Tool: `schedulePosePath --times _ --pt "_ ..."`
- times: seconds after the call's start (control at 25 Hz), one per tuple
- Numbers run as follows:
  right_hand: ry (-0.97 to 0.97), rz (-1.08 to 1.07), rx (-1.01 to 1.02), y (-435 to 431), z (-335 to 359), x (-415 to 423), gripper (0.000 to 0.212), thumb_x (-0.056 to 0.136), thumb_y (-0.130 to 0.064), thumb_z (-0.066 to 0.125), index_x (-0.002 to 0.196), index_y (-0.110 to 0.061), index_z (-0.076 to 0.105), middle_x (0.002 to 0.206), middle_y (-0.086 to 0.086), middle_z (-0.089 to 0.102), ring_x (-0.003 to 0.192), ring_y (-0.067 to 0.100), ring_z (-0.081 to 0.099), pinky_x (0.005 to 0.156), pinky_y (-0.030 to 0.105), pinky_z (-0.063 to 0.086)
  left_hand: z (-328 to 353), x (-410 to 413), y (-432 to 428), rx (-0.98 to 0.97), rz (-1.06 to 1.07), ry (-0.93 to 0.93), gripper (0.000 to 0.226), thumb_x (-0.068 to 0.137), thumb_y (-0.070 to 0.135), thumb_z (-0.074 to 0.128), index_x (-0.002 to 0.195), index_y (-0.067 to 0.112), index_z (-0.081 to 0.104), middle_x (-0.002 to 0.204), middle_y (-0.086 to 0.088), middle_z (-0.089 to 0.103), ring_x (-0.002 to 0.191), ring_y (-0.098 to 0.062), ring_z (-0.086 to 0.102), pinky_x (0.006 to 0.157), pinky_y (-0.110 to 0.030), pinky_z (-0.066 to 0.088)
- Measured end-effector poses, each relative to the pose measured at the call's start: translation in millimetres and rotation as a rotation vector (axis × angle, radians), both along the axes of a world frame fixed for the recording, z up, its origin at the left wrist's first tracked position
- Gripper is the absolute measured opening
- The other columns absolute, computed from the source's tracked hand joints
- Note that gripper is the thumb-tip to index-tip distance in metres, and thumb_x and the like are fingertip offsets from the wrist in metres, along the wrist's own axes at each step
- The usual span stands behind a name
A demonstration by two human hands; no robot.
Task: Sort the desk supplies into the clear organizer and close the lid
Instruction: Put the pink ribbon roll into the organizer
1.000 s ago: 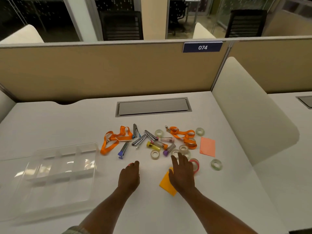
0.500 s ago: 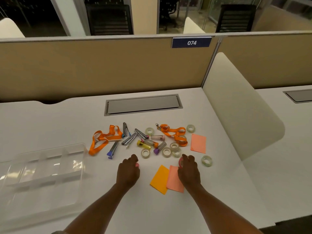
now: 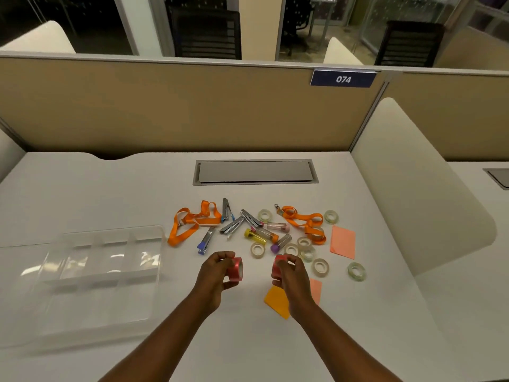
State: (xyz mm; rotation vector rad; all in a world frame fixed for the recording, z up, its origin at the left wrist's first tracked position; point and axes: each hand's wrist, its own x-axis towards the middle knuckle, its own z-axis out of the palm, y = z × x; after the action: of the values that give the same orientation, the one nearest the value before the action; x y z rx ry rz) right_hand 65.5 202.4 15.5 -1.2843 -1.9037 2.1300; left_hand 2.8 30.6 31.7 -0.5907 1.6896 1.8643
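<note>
My left hand [image 3: 213, 274] grips one pink tape roll [image 3: 236, 269]; my right hand [image 3: 292, 275] grips another pink roll [image 3: 277, 264], the clear organizer [image 3: 91, 274] at far left.

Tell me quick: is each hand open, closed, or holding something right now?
Left hand: closed, holding a pink tape roll.
Right hand: closed, holding a second pink tape roll.

My forearms reach forward over the desk [image 3: 110, 194], side by side. My left hand [image 3: 216, 275] grips the left roll [image 3: 236, 269] between curled fingers and thumb; my right hand [image 3: 293, 274] grips the right roll [image 3: 277, 267] likewise.
</note>
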Motion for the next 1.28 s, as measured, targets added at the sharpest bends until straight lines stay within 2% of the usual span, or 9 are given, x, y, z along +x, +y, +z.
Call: schedulePosePath --times 0.12,0.24,0.4,0.6,0.76,0.88,1.04,1.16,1.28 --pt "0.036 0.099 -0.245 -46 17 -13 0.02 0.096 -0.026 0.057 0.116 -0.022 0.057 0.096 0.014 0.066 0.082 0.029 0.069 0.078 0.041 0.059 11 3 -39 0.07 0.09 -0.005 0.021 0.09 0.005 0.061 0.103 0.021 0.061 0.109 -0.008 0.055 0.103 -0.031 0.054 0.066 -0.04 0.057" --pt "0.015 0.304 -0.239 -97 28 -23 0.023 0.097 -0.035 0.056 0.118 -0.026 0.055 0.104 0.013 0.067 0.084 0.028 0.07 0.076 0.038 0.059 17 6 -85 -0.004 0.108 0.09 0.022 0.09 0.008 0.061 0.107 0.023 0.06 0.112 -0.006 0.056 0.102 -0.03 0.056 0.069 -0.036 0.059" --pt "0.023 0.629 0.049 -165 26 -34 0.044 0.091 -0.043 0.063 0.129 -0.026 0.049 0.117 0.006 0.065 0.09 0.019 0.07 0.075 0.028 0.06 13 13 -153 -0.253 0.031 0.327 0.023 0.091 0.015 0.061 0.112 0.025 0.059 0.108 -0.004 0.064 0.098 -0.021 0.063 0.083 -0.035 0.057" --pt "0.257 0.954 0.609 -234 15 -53 0.053 0.087 -0.044 0.068 0.133 -0.023 0.05 0.128 -0.002 0.06 0.11 0.013 0.06 0.092 0.029 0.054 -16 22 -217 -0.633 -0.054 0.604 0.036 0.09 0.026 0.065 0.123 0.023 0.05 0.077 0.004 0.069 0.072 -0.007 0.065 0.065 -0.012 0.049" --pt "0.251 1.146 0.922 -262 -2 -66 0.06 0.088 -0.041 0.068 0.14 -0.023 0.046 0.138 0.0 0.057 0.118 0.021 0.057 0.099 0.033 0.047 -43 30 -227 -0.814 -0.08 0.646 0.056 0.082 0.022 0.074 0.132 0.021 0.049 0.092 0.005 0.074 0.084 -0.01 0.068 0.082 -0.023 0.053" --pt "0.274 1.292 1.215 -271 -17 -71 0.048 0.091 -0.031 0.065 0.135 -0.021 0.05 0.134 0.005 0.06 0.112 0.026 0.057 0.093 0.038 0.047 -58 35 -235 -0.933 -0.162 0.652 0.06 0.083 0.03 0.073 0.136 0.023 0.047 0.1 0.008 0.073 0.095 -0.01 0.065 0.096 -0.026 0.043" --pt "0.323 1.344 1.389 -274 -37 -74 0.045 0.088 -0.024 0.068 0.131 -0.019 0.055 0.131 0.007 0.061 0.111 0.028 0.058 0.088 0.04 0.049 -66 35 -245 -0.968 -0.328 0.709 0.051 0.089 0.027 0.064 0.137 0.022 0.047 0.116 0.008 0.069 0.114 -0.01 0.059 0.114 -0.038 0.027" --pt "0.286 1.259 1.4 -276 -40 -71 0.044 0.087 -0.027 0.068 0.129 -0.019 0.056 0.131 0.009 0.059 0.111 0.028 0.058 0.089 0.038 0.048 -68 34 -252 -1.008 -0.384 0.819 0.04 0.08 0.03 0.071 0.118 0.022 0.062 0.11 0.006 0.069 0.102 -0.015 0.063 0.099 -0.034 0.039" --pt "0.128 1.108 1.365 -275 -40 -63 0.058 0.089 -0.03 0.066 0.142 -0.019 0.044 0.138 0.013 0.053 0.115 0.028 0.057 0.09 0.036 0.05 -69 36 -255 -0.997 -0.433 0.894 0.021 0.076 0.031 0.071 0.095 0.024 0.066 0.091 0.008 0.068 0.081 -0.013 0.061 0.078 -0.021 0.037"
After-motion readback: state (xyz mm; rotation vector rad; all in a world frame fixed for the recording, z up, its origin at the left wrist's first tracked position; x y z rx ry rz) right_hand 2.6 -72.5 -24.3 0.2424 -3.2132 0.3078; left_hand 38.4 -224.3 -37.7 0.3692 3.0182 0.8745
